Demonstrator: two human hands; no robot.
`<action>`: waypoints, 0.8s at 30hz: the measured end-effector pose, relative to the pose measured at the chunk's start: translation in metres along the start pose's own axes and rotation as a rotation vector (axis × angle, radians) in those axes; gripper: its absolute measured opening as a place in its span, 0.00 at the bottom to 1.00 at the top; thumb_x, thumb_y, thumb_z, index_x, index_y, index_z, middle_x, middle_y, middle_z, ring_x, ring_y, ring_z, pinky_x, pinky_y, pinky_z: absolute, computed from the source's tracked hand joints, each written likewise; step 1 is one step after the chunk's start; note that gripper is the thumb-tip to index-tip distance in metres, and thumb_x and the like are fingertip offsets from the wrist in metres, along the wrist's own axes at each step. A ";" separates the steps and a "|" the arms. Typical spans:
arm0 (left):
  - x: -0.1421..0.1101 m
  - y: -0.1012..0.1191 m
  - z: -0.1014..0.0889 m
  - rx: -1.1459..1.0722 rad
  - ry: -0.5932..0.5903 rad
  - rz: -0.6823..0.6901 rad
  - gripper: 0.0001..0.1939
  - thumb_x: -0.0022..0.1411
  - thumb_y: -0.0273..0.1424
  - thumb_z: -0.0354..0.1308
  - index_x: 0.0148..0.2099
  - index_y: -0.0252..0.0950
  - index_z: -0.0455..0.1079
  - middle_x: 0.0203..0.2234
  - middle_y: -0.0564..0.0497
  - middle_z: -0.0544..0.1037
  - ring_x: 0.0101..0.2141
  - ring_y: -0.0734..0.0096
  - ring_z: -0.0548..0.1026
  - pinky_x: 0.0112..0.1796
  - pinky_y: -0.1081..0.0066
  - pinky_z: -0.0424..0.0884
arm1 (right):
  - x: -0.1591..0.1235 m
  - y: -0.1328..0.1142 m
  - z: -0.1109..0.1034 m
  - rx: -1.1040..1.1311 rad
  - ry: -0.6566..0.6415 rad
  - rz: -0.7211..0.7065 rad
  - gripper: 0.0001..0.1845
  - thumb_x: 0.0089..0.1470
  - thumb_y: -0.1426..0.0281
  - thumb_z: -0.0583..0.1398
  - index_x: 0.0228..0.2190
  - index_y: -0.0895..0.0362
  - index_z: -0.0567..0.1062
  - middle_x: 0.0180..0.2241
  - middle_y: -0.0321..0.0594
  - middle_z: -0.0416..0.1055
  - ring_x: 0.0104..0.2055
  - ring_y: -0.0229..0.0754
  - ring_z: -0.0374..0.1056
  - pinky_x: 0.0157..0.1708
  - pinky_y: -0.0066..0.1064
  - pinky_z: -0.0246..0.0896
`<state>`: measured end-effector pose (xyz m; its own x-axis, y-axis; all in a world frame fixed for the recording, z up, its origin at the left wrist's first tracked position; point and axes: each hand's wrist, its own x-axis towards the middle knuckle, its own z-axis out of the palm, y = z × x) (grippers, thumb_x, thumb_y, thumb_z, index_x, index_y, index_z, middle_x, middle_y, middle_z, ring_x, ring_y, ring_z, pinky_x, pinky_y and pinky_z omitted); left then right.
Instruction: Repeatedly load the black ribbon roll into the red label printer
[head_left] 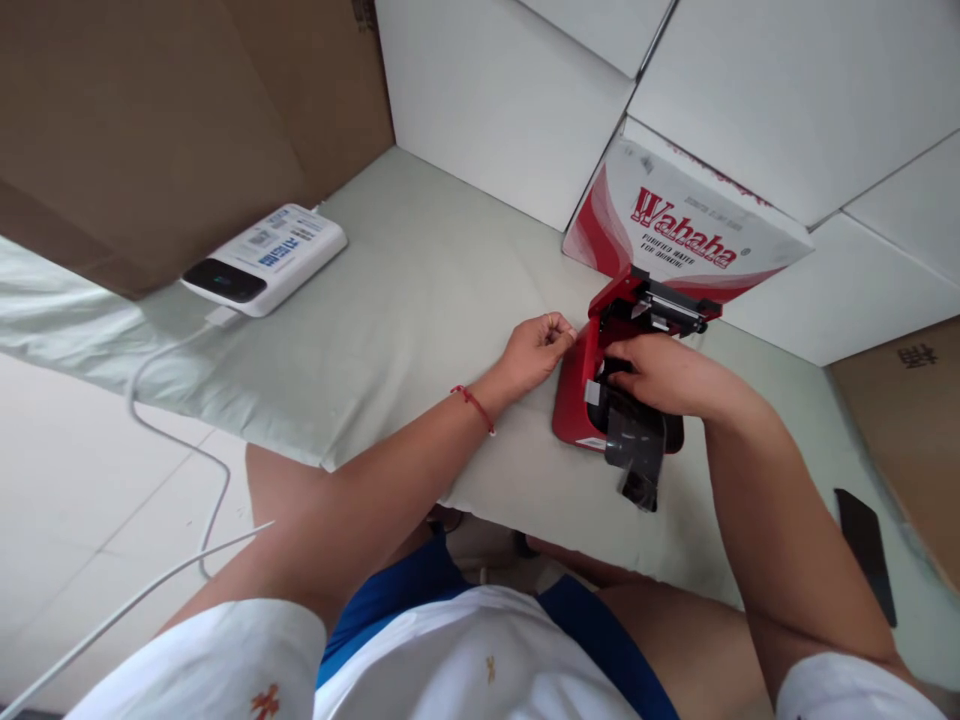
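Note:
A red and black device that looks like a label printer (570,405) stands on the cloth-covered table with its lid (667,303) raised. My right hand (649,370) reaches down into its black compartment. The fingers there are bent, and their tips and whatever they grip are hidden. From the front of the device hangs a dark, see-through strip of film (636,440), its lower end bent over the edge. My left hand (536,350) rests by the left side of the device, fingers curled in and thumb against the forefinger. What that pinch holds, if anything, is too small to make out.
Behind the device stands a red and white Wahaha water carton (686,225), against large white boxes (510,110). A white power bank (270,260) with a cable lies on the left, near a brown cardboard box (187,120). On the right lies a dark phone-like slab (866,555).

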<state>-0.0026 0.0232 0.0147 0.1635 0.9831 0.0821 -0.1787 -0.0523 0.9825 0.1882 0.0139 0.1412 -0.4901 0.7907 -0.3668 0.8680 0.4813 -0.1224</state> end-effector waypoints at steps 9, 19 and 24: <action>0.000 0.000 0.003 0.076 0.126 0.048 0.04 0.72 0.29 0.60 0.40 0.37 0.73 0.38 0.51 0.77 0.36 0.71 0.72 0.44 0.69 0.71 | -0.044 -0.002 0.011 0.187 0.319 -0.033 0.20 0.70 0.65 0.59 0.58 0.50 0.83 0.56 0.43 0.85 0.54 0.51 0.82 0.55 0.43 0.77; -0.001 0.006 -0.003 0.117 0.105 0.265 0.22 0.80 0.46 0.53 0.66 0.42 0.72 0.64 0.41 0.75 0.66 0.59 0.74 0.71 0.57 0.65 | -0.114 -0.009 0.091 0.012 0.788 -0.259 0.48 0.66 0.54 0.70 0.78 0.49 0.59 0.71 0.58 0.70 0.71 0.65 0.67 0.69 0.66 0.65; -0.005 0.022 -0.006 0.090 0.089 0.288 0.29 0.81 0.56 0.46 0.66 0.44 0.74 0.69 0.44 0.74 0.74 0.57 0.67 0.74 0.55 0.60 | -0.106 -0.013 0.123 -0.053 1.128 -0.231 0.35 0.65 0.76 0.67 0.69 0.42 0.74 0.53 0.43 0.83 0.58 0.56 0.76 0.61 0.58 0.76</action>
<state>-0.0132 0.0183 0.0346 0.0319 0.9368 0.3485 -0.1182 -0.3427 0.9320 0.2387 -0.1226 0.0682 -0.4527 0.5574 0.6960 0.7569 0.6528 -0.0304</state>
